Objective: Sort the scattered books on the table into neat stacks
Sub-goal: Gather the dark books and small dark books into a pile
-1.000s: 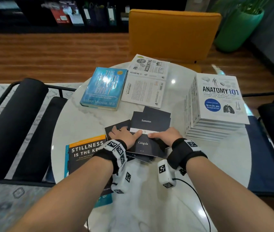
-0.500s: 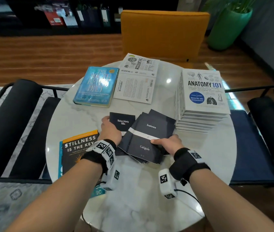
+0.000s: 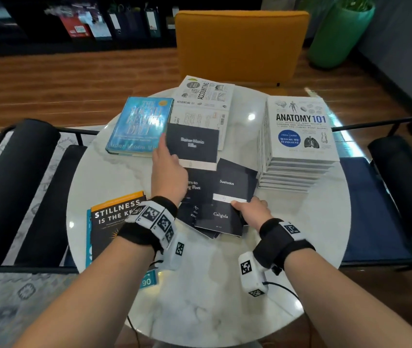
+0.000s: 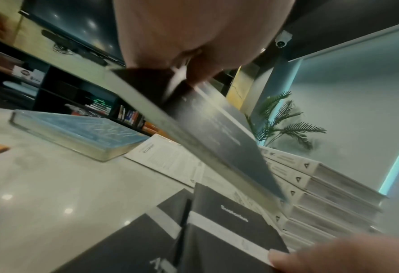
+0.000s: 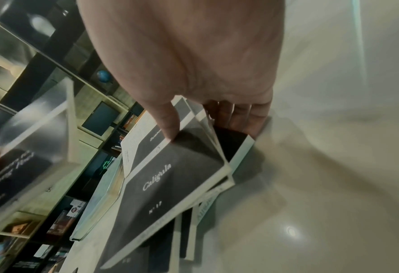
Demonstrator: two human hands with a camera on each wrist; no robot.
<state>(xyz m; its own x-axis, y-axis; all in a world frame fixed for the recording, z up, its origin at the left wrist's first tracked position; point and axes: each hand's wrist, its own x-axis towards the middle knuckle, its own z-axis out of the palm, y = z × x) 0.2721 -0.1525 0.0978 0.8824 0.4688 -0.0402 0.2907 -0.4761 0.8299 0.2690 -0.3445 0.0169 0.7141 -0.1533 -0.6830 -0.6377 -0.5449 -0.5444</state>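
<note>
Head view: left hand (image 3: 168, 169) held a thin black booklet (image 3: 192, 146) lifted off the table (image 3: 199, 310), pinched at its lower-left edge, roughly 12 o'clock from the dark pile. Left wrist view confirmed it: thumb and fingers (image 4: 200, 70) clamped on the booklet's (image 4: 217, 133) edge, booklet tilted and clear of the tabletop (image 4: 53, 184).

Right hand (image 3: 250, 212) was at the pile's 3 o'clock side, thumb on top of the Caligula booklet (image 3: 221, 217) and fingers curled under its right edge. Right wrist view showed the same clamp, thumb (image 5: 168, 125) on the cover (image 5: 170, 181), other fingers beneath, booklets fanned below it.

Pile sat mid-table, loosely fanned, not squared. Anatomy stack (image 3: 297, 136) was at 2 o'clock from it, tall and even. Blue hardback (image 3: 137, 126) lay flat at 11 o'clock, Accounting book (image 3: 204, 101) just beside it at 12, partly hidden behind the lifted booklet. Stillness book (image 3: 114, 222) lay at 8 o'clock on the table edge, partly under the left wrist.
</note>
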